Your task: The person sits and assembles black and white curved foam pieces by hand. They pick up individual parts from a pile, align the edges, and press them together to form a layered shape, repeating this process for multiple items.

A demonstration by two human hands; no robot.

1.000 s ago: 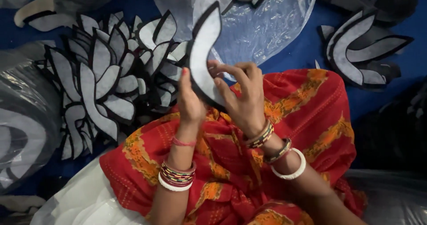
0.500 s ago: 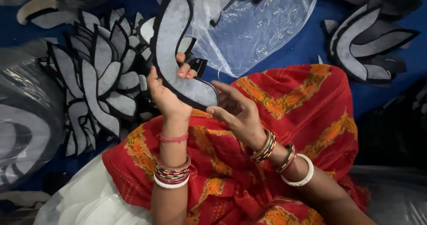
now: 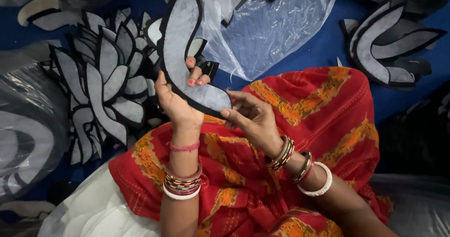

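The left hand grips a curved grey cutout with black edging, held upright above the red cloth on the lap; the right hand pinches its lower tip. The step looks like inspecting or trimming; turning the piece needs a steady pinch.

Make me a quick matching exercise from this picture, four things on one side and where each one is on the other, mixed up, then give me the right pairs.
Things:
1. curved grey piece with black edge
2. clear plastic bag
3. pile of grey petal shapes
4. white bangle

Places:
A. on the right wrist
B. on the blue floor, to the left of the hands
C. held up in the left hand, with the right hand at its lower end
D. on the floor beyond the red and orange cloth

Pairs: 1-C, 2-D, 3-B, 4-A
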